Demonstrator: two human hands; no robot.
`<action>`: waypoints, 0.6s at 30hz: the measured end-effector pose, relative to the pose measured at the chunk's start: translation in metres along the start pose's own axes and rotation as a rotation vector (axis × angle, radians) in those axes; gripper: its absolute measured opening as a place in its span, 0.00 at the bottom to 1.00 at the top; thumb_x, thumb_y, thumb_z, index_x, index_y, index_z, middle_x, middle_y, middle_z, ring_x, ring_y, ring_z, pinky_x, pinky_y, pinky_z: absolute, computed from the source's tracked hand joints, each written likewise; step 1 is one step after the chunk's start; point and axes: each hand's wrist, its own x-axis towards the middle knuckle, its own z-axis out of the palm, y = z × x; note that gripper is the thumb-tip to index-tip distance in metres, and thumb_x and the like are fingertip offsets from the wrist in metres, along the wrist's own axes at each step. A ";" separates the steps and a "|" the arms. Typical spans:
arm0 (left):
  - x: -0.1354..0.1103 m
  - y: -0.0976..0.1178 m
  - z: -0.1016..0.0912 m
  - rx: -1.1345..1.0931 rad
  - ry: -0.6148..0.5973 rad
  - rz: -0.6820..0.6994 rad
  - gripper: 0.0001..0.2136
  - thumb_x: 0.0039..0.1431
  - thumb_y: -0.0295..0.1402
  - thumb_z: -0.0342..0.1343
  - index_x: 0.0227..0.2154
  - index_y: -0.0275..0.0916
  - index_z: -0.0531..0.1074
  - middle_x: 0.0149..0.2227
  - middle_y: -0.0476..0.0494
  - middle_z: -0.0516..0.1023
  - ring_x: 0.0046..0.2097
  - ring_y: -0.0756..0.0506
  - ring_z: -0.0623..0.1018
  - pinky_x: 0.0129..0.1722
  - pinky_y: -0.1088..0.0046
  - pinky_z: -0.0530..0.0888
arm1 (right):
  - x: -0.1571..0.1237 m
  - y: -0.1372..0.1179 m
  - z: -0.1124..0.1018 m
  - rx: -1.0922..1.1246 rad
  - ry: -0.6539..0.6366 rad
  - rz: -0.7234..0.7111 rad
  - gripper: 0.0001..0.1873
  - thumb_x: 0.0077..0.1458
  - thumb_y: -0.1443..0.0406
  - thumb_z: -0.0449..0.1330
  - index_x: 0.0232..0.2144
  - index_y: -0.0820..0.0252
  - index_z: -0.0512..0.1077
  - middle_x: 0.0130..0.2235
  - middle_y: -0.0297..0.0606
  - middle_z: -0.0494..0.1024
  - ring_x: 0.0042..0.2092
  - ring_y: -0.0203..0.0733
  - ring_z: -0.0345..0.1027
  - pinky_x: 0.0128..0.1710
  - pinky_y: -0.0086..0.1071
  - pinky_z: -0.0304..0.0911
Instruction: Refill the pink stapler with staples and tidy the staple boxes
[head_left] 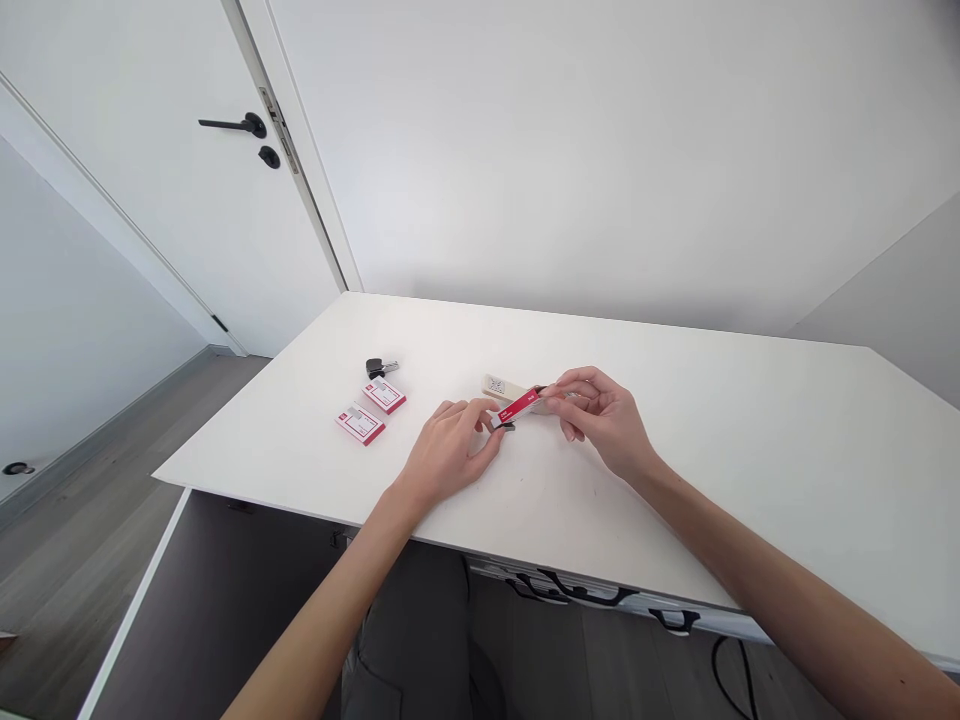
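A slim red and white box (516, 408) is held at a slant just above the white tabletop. My left hand (454, 445) pinches its lower left end between thumb and fingers. At its upper right end, my right hand (606, 415) has thumb and fingertips closed on the box's end; whether they also grip something smaller is hidden. Behind the box lies a long cream-coloured object (498, 385) with a printed code, partly covered by the box and my right hand. A small dark piece (508, 427) shows beside my left fingertips, too small to name.
Two flat red and white boxes (385, 394) (360, 424) lie to the left on the white table (720, 450). Beyond them is a small black and silver tool (382, 367). Below the front edge are black handles (585, 590). A white door (165, 170) stands at the left.
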 end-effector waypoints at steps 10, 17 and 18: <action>-0.001 0.000 -0.001 0.003 -0.006 0.026 0.11 0.70 0.33 0.55 0.52 0.43 0.67 0.39 0.48 0.81 0.42 0.43 0.82 0.49 0.60 0.74 | 0.001 -0.002 -0.001 0.013 0.008 0.003 0.18 0.54 0.54 0.76 0.39 0.52 0.74 0.43 0.38 0.85 0.21 0.31 0.63 0.21 0.34 0.59; -0.001 0.000 -0.001 0.003 0.025 0.028 0.11 0.72 0.36 0.55 0.54 0.43 0.66 0.39 0.48 0.82 0.41 0.43 0.82 0.48 0.60 0.75 | 0.003 0.001 -0.002 0.011 0.026 0.019 0.19 0.53 0.52 0.75 0.39 0.51 0.74 0.43 0.37 0.86 0.23 0.33 0.64 0.23 0.35 0.60; -0.001 0.000 -0.001 -0.003 0.028 0.029 0.12 0.72 0.37 0.55 0.55 0.44 0.66 0.39 0.48 0.82 0.41 0.43 0.82 0.48 0.60 0.75 | 0.004 0.001 -0.002 0.015 0.036 0.018 0.19 0.52 0.51 0.76 0.38 0.51 0.74 0.42 0.37 0.86 0.25 0.34 0.66 0.24 0.35 0.61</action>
